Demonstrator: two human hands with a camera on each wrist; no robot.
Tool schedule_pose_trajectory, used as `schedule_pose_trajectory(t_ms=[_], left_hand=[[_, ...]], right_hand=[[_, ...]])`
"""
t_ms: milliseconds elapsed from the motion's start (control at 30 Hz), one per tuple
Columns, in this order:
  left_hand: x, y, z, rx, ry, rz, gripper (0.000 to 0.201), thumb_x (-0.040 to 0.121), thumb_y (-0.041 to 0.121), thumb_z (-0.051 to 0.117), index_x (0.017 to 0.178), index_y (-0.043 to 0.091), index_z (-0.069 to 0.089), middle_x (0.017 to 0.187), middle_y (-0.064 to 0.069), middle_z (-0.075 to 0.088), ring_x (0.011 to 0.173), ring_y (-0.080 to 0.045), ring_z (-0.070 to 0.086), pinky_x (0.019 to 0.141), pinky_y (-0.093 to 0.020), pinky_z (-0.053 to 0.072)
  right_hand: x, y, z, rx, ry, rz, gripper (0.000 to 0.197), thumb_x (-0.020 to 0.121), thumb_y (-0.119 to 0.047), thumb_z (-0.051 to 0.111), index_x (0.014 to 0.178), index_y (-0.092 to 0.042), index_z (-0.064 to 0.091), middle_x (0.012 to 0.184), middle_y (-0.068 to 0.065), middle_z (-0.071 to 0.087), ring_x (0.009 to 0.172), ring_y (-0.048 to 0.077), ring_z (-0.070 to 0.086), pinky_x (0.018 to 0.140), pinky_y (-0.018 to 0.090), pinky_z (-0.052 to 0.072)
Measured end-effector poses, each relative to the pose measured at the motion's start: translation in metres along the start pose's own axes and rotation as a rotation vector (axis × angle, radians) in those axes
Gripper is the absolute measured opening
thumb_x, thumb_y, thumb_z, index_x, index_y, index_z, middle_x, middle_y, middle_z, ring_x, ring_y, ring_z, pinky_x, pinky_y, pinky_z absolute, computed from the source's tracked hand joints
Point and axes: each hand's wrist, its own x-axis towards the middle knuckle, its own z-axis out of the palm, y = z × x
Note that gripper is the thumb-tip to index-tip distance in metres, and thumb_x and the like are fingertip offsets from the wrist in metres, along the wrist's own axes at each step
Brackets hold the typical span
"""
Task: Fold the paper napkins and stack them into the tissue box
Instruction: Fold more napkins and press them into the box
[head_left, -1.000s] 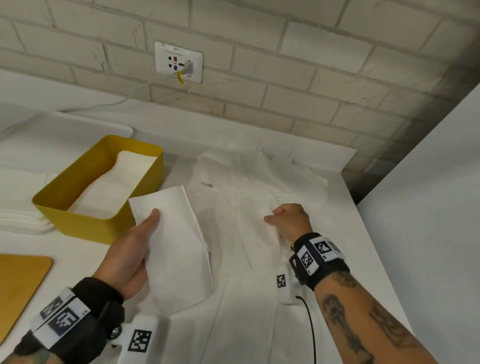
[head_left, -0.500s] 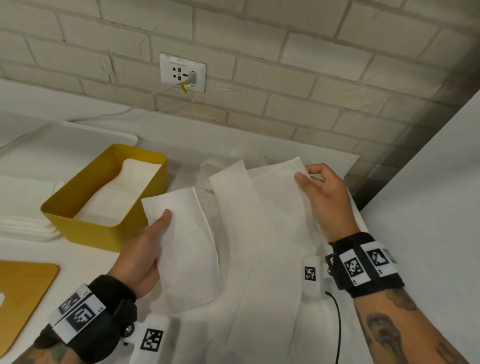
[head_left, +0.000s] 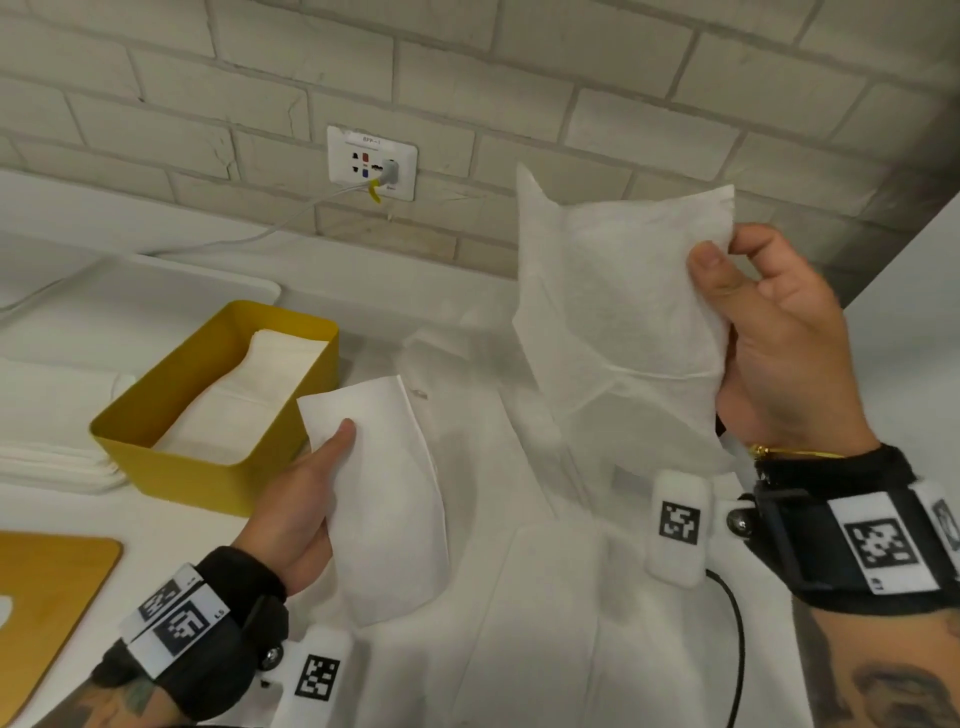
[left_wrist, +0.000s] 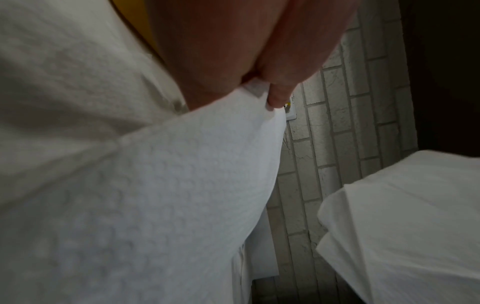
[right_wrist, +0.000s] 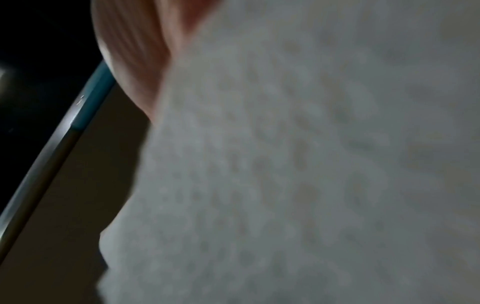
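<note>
My left hand (head_left: 311, 483) grips a folded white napkin (head_left: 384, 493), thumb on top, just right of the yellow tissue box (head_left: 208, 467), which holds folded napkins (head_left: 244, 395). In the left wrist view the folded napkin (left_wrist: 155, 195) fills the frame under my thumb. My right hand (head_left: 769, 353) pinches the top edge of an unfolded white napkin (head_left: 613, 312) and holds it up in the air above the loose napkins (head_left: 545, 597) spread on the table. The right wrist view shows that raised napkin (right_wrist: 298, 164) close up and blurred.
A white tray (head_left: 171, 280) lies behind the box, and a stack of white sheets (head_left: 47, 447) to its left. A wooden board (head_left: 41, 597) sits at the near left. The brick wall carries a socket (head_left: 371, 161) with a plugged cable. A white panel (head_left: 909, 322) stands on the right.
My right hand went from resting on the pile to lifting one napkin high in the air. The left hand has kept hold of the folded napkin, almost still.
</note>
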Motion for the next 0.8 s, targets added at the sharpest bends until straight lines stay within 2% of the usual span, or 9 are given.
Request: schedule_pose_trajectory(t_ms=[100,167,233,333,400,467,533,700,800], left_hand=[[-0.002,-0.002,0.001,-0.005,-0.003,-0.013,0.023,0.104,0.031,0.053,0.117,0.018,0.066,0.098,-0.001,0.080,0.082,-0.014,0.078,0.076,-0.038,0.053],[-0.002,-0.005,0.000,-0.001,-0.009,-0.028,0.026,0.105,0.032,0.051,0.120,0.017,0.066,0.103,-0.003,0.080,0.087,-0.016,0.078,0.078,-0.039,0.053],[-0.003,-0.007,-0.003,0.007,-0.018,-0.041,0.031,0.106,0.033,0.048,0.126,0.017,0.065,0.111,-0.004,0.078,0.096,-0.019,0.077,0.083,-0.040,0.053],[-0.003,-0.008,-0.010,0.026,0.000,-0.039,0.030,0.107,0.035,0.047,0.128,0.021,0.063,0.110,0.000,0.079,0.095,-0.016,0.076,0.083,-0.039,0.054],[-0.002,-0.008,-0.014,0.037,0.026,-0.028,0.028,0.106,0.035,0.048,0.126,0.022,0.063,0.104,0.002,0.080,0.090,-0.013,0.077,0.079,-0.038,0.053],[-0.001,-0.008,-0.018,0.051,0.046,-0.023,0.031,0.106,0.035,0.050,0.131,0.020,0.062,0.107,0.001,0.079,0.093,-0.015,0.076,0.079,-0.037,0.054],[0.000,-0.009,-0.020,0.063,0.069,-0.029,0.036,0.105,0.036,0.052,0.135,0.018,0.060,0.111,-0.001,0.078,0.098,-0.017,0.075,0.079,-0.037,0.055],[0.003,-0.013,-0.022,0.061,0.088,-0.038,0.033,0.105,0.037,0.053,0.131,0.018,0.061,0.105,0.002,0.079,0.091,-0.014,0.077,0.077,-0.036,0.055],[0.003,-0.014,-0.022,0.061,0.083,-0.037,0.036,0.105,0.037,0.053,0.135,0.018,0.059,0.107,0.001,0.079,0.094,-0.016,0.076,0.077,-0.037,0.055]], right_hand=[[-0.005,0.021,-0.001,0.002,0.134,0.127,0.003,0.099,-0.013,0.060,0.099,-0.016,0.061,0.089,-0.003,0.077,0.080,0.011,0.073,0.069,0.029,0.060],[-0.011,0.051,-0.008,-0.120,0.218,0.245,0.005,0.099,-0.013,0.063,0.097,-0.018,0.061,0.086,-0.002,0.076,0.075,0.011,0.071,0.067,0.031,0.059],[-0.024,0.087,-0.017,-0.254,0.266,0.363,0.005,0.098,-0.014,0.064,0.097,-0.017,0.062,0.091,0.005,0.074,0.079,0.017,0.068,0.073,0.035,0.057],[-0.046,0.136,-0.034,-0.493,0.314,0.487,0.004,0.097,-0.021,0.064,0.100,-0.020,0.062,0.097,0.010,0.069,0.080,0.019,0.060,0.073,0.034,0.049],[-0.054,0.158,-0.046,-0.670,0.303,0.543,0.010,0.097,-0.024,0.061,0.104,-0.019,0.060,0.108,0.007,0.066,0.091,0.020,0.059,0.077,0.031,0.044],[-0.056,0.167,-0.055,-0.792,0.267,0.592,0.014,0.098,-0.025,0.057,0.111,-0.018,0.057,0.115,0.005,0.062,0.106,0.023,0.057,0.084,0.031,0.041],[-0.056,0.164,-0.060,-0.836,0.239,0.599,0.017,0.099,-0.028,0.057,0.114,-0.018,0.055,0.110,0.000,0.061,0.114,0.024,0.054,0.088,0.031,0.039],[-0.058,0.148,-0.054,-0.978,0.078,0.438,0.033,0.097,-0.032,0.064,0.123,-0.022,0.048,0.120,-0.004,0.053,0.108,0.017,0.055,0.091,0.031,0.044],[-0.057,0.146,-0.047,-1.047,-0.075,0.356,0.029,0.093,-0.028,0.070,0.119,-0.023,0.056,0.120,-0.005,0.055,0.108,0.014,0.056,0.095,0.032,0.047]])
